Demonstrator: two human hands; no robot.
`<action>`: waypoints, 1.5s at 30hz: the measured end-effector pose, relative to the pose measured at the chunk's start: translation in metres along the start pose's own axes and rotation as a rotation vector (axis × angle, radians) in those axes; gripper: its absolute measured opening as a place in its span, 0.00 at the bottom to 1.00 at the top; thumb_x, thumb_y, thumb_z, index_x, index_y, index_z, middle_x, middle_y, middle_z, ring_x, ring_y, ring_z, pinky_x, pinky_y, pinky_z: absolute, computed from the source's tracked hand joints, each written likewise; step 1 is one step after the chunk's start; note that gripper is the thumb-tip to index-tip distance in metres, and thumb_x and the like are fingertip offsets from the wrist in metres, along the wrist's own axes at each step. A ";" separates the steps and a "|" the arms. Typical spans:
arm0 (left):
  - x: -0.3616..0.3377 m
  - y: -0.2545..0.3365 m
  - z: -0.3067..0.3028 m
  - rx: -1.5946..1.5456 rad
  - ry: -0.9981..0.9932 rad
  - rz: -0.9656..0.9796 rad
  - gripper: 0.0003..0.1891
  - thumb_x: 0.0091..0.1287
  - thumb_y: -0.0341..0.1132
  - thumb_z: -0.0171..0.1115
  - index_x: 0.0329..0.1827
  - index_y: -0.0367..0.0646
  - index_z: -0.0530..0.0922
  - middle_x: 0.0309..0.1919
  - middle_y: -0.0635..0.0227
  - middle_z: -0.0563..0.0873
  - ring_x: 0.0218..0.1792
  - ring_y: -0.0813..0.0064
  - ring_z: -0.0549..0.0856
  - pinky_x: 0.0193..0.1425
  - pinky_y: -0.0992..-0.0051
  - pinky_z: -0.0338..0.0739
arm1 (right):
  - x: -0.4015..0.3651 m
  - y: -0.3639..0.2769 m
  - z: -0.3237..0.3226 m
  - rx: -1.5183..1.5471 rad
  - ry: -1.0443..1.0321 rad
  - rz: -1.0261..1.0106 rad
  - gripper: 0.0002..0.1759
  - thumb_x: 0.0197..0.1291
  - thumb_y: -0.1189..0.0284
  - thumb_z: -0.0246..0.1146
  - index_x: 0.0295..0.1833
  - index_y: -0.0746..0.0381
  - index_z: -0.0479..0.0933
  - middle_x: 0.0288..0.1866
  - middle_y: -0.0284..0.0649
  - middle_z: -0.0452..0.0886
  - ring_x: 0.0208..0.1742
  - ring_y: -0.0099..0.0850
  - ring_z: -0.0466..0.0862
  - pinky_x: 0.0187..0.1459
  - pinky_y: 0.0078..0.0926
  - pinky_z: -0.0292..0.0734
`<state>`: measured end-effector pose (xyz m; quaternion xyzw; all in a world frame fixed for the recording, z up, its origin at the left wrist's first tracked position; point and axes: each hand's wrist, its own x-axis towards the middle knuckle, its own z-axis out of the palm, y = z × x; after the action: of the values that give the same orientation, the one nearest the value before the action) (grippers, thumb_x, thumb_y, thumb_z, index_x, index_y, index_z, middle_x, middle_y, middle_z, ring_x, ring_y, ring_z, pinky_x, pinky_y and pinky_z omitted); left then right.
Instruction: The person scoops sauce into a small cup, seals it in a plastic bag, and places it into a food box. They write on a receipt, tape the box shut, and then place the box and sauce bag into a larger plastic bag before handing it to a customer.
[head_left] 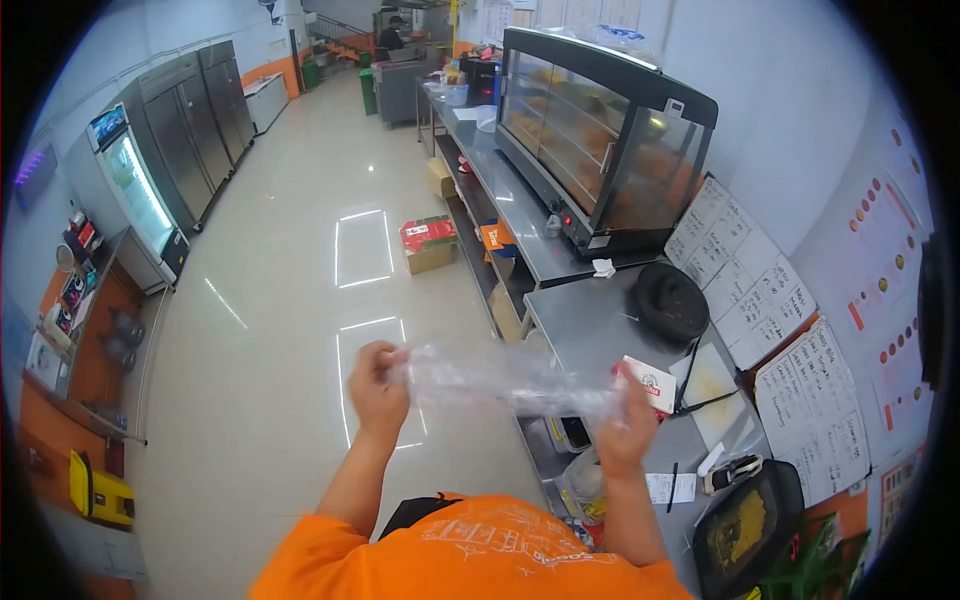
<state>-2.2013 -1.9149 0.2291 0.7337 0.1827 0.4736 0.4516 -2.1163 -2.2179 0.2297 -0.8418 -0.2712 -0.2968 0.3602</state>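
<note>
A clear plastic bag (490, 378) is stretched sideways in front of my chest, blurred by motion. My left hand (379, 385) pinches one end of it, over the tiled floor. At the other end, my right hand (630, 428) has its fingers closed on the plastic, near the edge of the steel counter. Just behind the right hand lies a small white and red box (648, 384), partly covered by the fingers. The bag sags a little between the two hands, and whether anything is inside cannot be made out.
A glass heated display cabinet (600, 140) stands on the steel counter (570, 315) at right. Near it are a round black object (669, 302), a cutting board (708, 395) and a black tray (748, 525). A cardboard box (428, 245) sits on the floor. Far back is a person (392, 36).
</note>
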 end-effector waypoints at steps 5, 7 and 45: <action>-0.098 -0.264 -0.016 0.079 -0.105 0.137 0.09 0.67 0.26 0.61 0.48 0.34 0.79 0.40 0.58 0.87 0.41 0.64 0.88 0.44 0.68 0.82 | -0.090 0.054 0.016 0.076 -0.452 -0.018 0.16 0.52 0.79 0.59 0.47 0.64 0.81 0.45 0.47 0.85 0.48 0.44 0.86 0.46 0.39 0.81; -0.128 -0.246 -0.037 0.175 -0.651 -0.342 0.12 0.67 0.26 0.61 0.53 0.36 0.80 0.53 0.60 0.86 0.49 0.62 0.87 0.50 0.60 0.81 | -0.176 0.111 0.072 -0.007 -0.692 -0.019 0.11 0.53 0.75 0.62 0.43 0.61 0.80 0.38 0.46 0.84 0.40 0.42 0.85 0.39 0.39 0.80; -0.075 -0.135 -0.008 -1.084 -0.684 -1.280 0.26 0.57 0.30 0.67 0.61 0.40 0.77 0.51 0.63 0.84 0.47 0.67 0.83 0.46 0.74 0.77 | -0.032 0.087 -0.002 1.813 -0.374 0.924 0.40 0.57 0.71 0.69 0.76 0.58 0.64 0.55 0.46 0.83 0.50 0.36 0.85 0.57 0.36 0.81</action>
<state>-2.2225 -1.8924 0.0783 0.2794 0.1636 -0.0908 0.9418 -2.0803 -2.2787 0.1703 -0.3092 -0.0949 0.3218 0.8899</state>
